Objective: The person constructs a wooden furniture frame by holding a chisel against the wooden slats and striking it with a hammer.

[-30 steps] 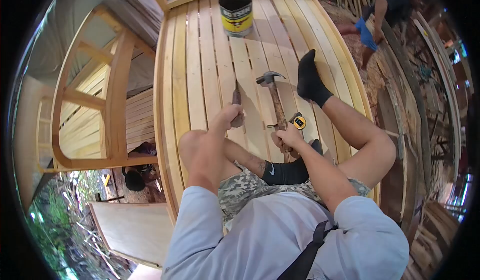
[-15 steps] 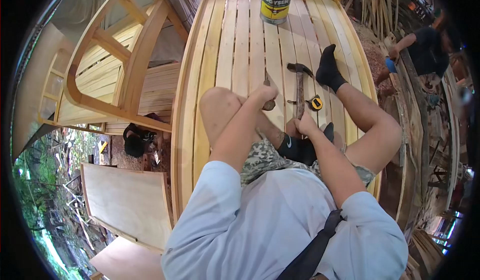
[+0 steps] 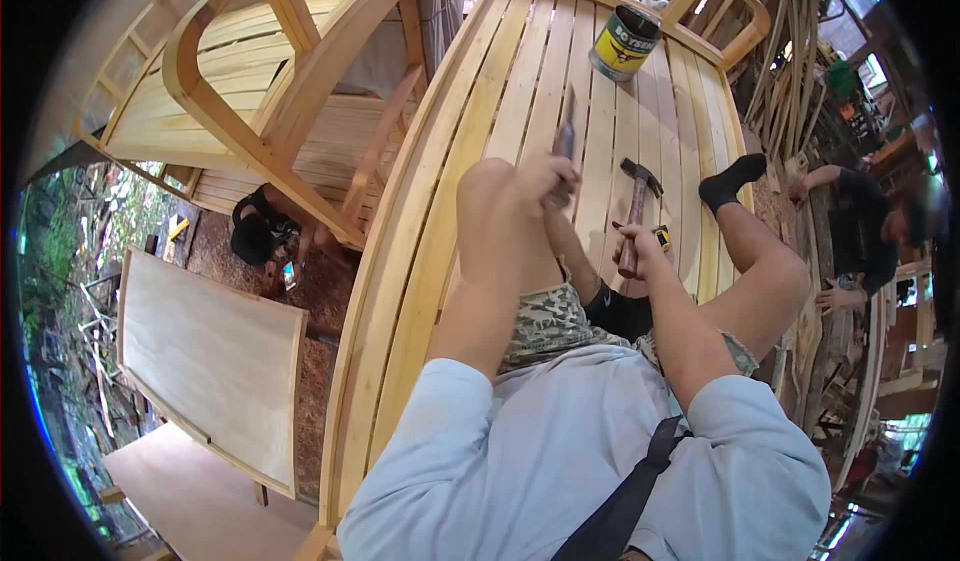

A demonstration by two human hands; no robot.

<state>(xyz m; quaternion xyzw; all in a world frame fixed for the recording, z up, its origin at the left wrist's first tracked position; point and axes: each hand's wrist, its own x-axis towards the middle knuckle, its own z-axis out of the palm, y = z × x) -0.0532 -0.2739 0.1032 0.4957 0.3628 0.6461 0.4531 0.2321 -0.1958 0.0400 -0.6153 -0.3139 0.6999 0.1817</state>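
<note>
My left hand [image 3: 547, 179] is closed around the handle of a pointed tool [image 3: 567, 136], raised over the slats near my bent knee; motion blurs its tip. My right hand [image 3: 641, 245] grips the wooden handle of a claw hammer [image 3: 638, 193], whose head points away from me. A yellow and black tape measure [image 3: 662, 238] lies just right of that hand, partly covered. Farther up the slatted wooden platform [image 3: 480, 111] stands an open paint can [image 3: 624, 45] with a yellow label.
A curved wooden frame [image 3: 235, 131] rises at the left, above a pale panel [image 3: 210, 361]. One person [image 3: 262, 231] crouches below it near a lit phone [image 3: 290, 276]. Another person [image 3: 860, 221] bends over long boards at the right. My socked foot [image 3: 735, 181] rests at the platform's right edge.
The view has turned, so the platform and can appear farther right. My left hand has lifted the pointed tool. My right hand holds the hammer, its handle end now showing below the fingers.
</note>
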